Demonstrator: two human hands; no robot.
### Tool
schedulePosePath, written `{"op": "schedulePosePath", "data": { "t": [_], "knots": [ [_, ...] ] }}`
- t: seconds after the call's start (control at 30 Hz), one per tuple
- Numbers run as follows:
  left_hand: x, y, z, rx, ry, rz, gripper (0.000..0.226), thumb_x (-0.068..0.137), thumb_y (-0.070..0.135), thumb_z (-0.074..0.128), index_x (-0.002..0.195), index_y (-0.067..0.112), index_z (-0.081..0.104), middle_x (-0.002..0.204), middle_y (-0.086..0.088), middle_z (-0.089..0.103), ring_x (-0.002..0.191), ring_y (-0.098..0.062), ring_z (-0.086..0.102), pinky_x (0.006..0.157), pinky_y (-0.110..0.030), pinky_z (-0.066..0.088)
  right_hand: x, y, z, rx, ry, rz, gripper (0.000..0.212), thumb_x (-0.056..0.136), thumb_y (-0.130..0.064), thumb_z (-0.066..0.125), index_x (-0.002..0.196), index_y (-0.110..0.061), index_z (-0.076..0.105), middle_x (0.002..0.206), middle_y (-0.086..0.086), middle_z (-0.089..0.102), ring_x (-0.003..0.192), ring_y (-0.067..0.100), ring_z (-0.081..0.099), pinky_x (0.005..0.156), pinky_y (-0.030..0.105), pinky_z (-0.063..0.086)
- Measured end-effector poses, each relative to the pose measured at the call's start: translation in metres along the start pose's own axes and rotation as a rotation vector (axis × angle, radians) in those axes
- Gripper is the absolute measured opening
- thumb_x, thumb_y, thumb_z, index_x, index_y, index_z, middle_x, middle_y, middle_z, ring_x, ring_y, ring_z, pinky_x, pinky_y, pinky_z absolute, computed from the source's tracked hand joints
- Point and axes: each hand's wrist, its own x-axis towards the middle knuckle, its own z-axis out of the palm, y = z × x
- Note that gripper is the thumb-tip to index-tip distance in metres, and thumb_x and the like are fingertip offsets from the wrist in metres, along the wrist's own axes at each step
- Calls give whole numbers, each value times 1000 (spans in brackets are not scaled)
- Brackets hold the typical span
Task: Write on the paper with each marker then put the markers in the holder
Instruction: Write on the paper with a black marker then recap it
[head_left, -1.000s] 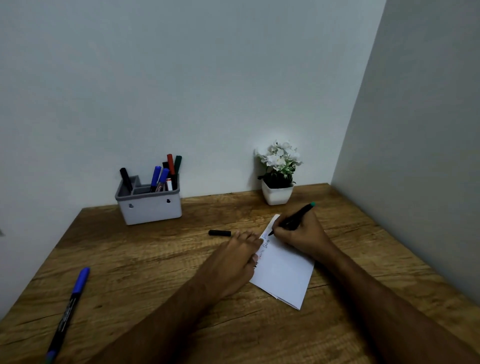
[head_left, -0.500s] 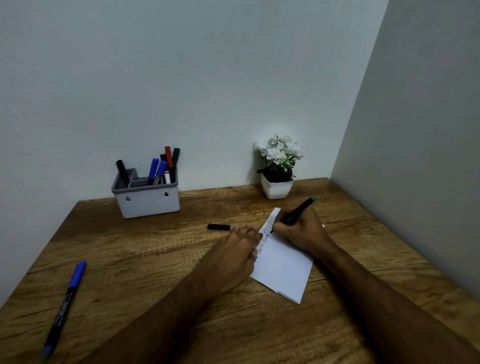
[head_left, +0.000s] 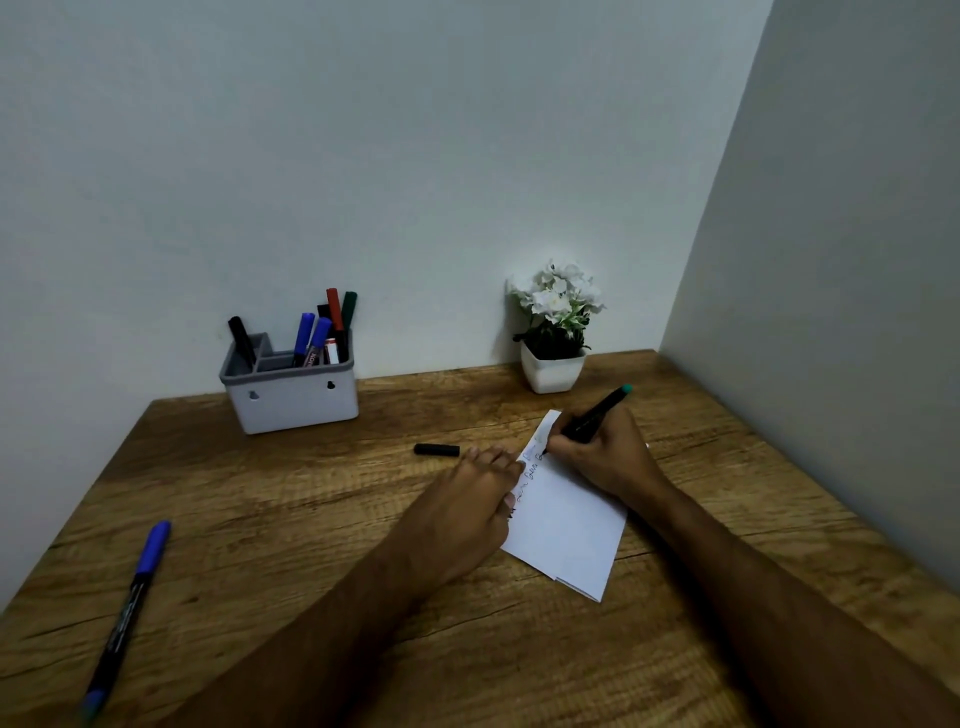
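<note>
Markers: 8 visible. 6 stand in the holder (head_left: 291, 400) (1 black, 2 blue, 1 red, 1 green, 1 dark one half hidden), 1 blue marker (head_left: 130, 613) lower left, 1 green-ended marker (head_left: 597, 415) right of centre. Loose cap (head_left: 436, 450): 1. Paper (head_left: 566, 525): 1. Plant pot (head_left: 551, 371): 1. Hands: 2.

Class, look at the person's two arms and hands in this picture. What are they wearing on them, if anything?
Nothing shows on either arm. The left hand and right hand are bare, with no gloves, rings or watch in view. Both forearms are bare right down to the picture's lower edge, so no sleeve or cuff shows.
</note>
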Motion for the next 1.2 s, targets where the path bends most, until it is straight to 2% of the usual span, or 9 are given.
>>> {"op": "schedulePosePath", "data": {
  "t": [0.07,0.2,0.4,0.57,0.67,0.83,0.9,1.0,1.2],
  "knots": [
    [0,-2,1,1,4,-2,49,102,24,36,151,21,31,161,3,22,148,-11,11,114,-21,-1,-1,-1,1,0,-8,-6,6,83,-1,74,79,-5,76,75,7,75,70,16,70,60,24,53],
    [1,-3,4,-3,-17,-17,49,102,25,35,150,21,32,161,3,22,149,-14,13,122,-31,9,0,1,0,-9,7,-10,8,81,-2,75,75,-6,75,73,5,74,71,18,70,61,30,54],
    [2,-3,4,2,5,10,49,101,22,37,150,19,34,160,2,25,148,-10,14,121,-27,6,1,1,1,-25,20,-13,7,81,-2,77,75,-5,75,73,6,74,71,16,69,60,20,51],
    [4,-6,8,-12,-11,2,49,100,23,37,149,19,35,159,3,26,148,-11,15,123,-35,13,1,3,1,-23,47,-5,7,82,-3,75,76,-5,75,73,7,74,71,19,69,61,29,53],
    [3,-7,9,-22,-23,-22,50,101,26,36,150,21,33,160,4,23,149,-12,13,122,-38,15,0,3,1,-26,54,-26,8,82,-1,74,75,-6,74,72,6,73,70,18,68,60,27,53],
    [2,-2,3,-13,37,16,46,100,20,39,145,17,41,154,1,35,143,-12,26,117,-24,8,0,1,0,-4,56,-3,13,80,0,75,70,-7,71,67,3,71,60,2,62,55,16,46],
    [1,-1,1,-13,49,19,46,100,20,39,146,16,41,155,0,35,143,-13,27,117,-24,9,0,1,1,-7,53,0,13,80,1,75,70,-7,72,67,2,71,61,-1,61,57,12,46],
    [0,-1,3,-16,43,13,46,101,21,39,147,18,40,156,2,34,144,-12,25,118,-25,9,1,2,1,-19,54,18,14,80,-3,73,69,-11,72,68,1,71,63,3,63,58,16,47],
    [-1,-1,-4,-75,124,-23,47,98,25,44,145,19,42,153,4,39,142,-10,31,114,-29,31,1,-3,-3,154,99,96,8,84,-2,73,84,-8,77,78,5,75,69,10,68,63,22,53]
  ]
}}
